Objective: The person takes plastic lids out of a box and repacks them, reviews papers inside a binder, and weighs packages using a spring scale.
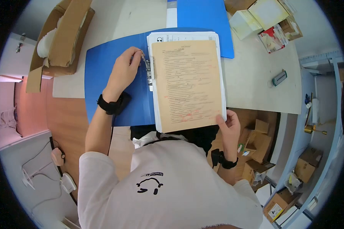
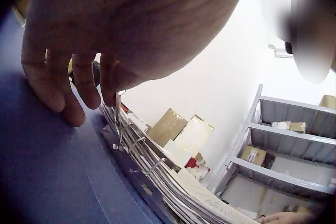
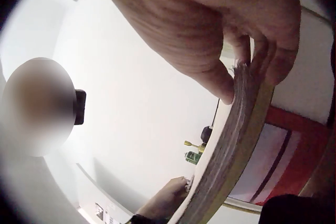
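Observation:
An opened blue binder [image 1: 99, 72] lies across the table's front edge, with a thick stack of papers [image 1: 187, 84] on its right side. The top sheet is tan, printed, and marked in red near the bottom. My left hand [image 1: 123, 68] pinches the upper end of the metal ring clip [image 1: 149, 76] at the spine between thumb and index finger. In the left wrist view, ring prongs [image 2: 137, 144] run through the pages. My right hand [image 1: 230, 126] grips the stack's lower right corner, its thumb on top; the right wrist view shows the layered page edges [image 3: 223, 155].
Another blue folder [image 1: 204, 23] lies beyond the binder. At the back left stands a cardboard box [image 1: 70, 38] holding white items. Small boxes [image 1: 273, 38] sit at the back right, near a green-and-grey small object [image 1: 279, 78]. Shelves [image 1: 332, 114] stand on the right.

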`<control>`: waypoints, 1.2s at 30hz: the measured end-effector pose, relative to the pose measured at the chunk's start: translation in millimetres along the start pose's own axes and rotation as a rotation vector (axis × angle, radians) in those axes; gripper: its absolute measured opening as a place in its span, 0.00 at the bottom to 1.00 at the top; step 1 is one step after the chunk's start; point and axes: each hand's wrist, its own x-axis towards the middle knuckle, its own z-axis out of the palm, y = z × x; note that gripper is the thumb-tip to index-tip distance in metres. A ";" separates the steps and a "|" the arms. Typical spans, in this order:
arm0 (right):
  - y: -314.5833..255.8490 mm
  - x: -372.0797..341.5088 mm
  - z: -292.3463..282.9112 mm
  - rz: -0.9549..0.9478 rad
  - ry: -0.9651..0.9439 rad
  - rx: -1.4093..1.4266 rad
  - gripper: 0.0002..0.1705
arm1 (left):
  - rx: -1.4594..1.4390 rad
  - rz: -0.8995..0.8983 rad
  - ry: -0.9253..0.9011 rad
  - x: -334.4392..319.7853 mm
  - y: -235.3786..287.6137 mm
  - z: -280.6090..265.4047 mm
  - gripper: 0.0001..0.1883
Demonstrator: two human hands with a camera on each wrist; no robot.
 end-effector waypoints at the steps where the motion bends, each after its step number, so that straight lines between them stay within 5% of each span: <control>1: -1.7 -2.4 2.2 0.060 -0.007 0.023 0.14 | -0.005 0.016 0.021 1.1 -1.3 0.2 0.14; 12: 7.9 -9.9 4.0 0.074 -0.014 0.166 0.13 | 0.069 0.108 0.139 6.5 -6.5 -0.4 0.12; 15: 8.4 -11.2 9.0 0.090 -0.054 0.150 0.13 | -0.008 0.060 0.118 -14.5 13.8 -8.6 0.12; 17: 7.4 -12.2 13.7 0.088 -0.070 0.111 0.14 | -0.079 -0.171 -0.011 -36.3 25.7 -13.5 0.12; 20: -0.9 -16.3 19.7 0.124 -0.093 0.053 0.16 | -0.105 -0.170 -0.142 -78.8 28.0 -6.9 0.17; 26: -2.1 -15.8 23.3 0.104 -0.168 -0.085 0.22 | -0.427 -0.138 -0.258 -134.2 42.9 30.8 0.47; 29: -6.6 -17.0 23.7 0.016 -0.163 -0.123 0.23 | -0.288 -0.096 -0.226 -147.9 44.4 46.3 0.52; 36: -4.6 -17.6 9.8 -0.008 -0.145 -0.150 0.21 | -0.852 -0.315 -0.162 -135.2 49.7 50.2 0.48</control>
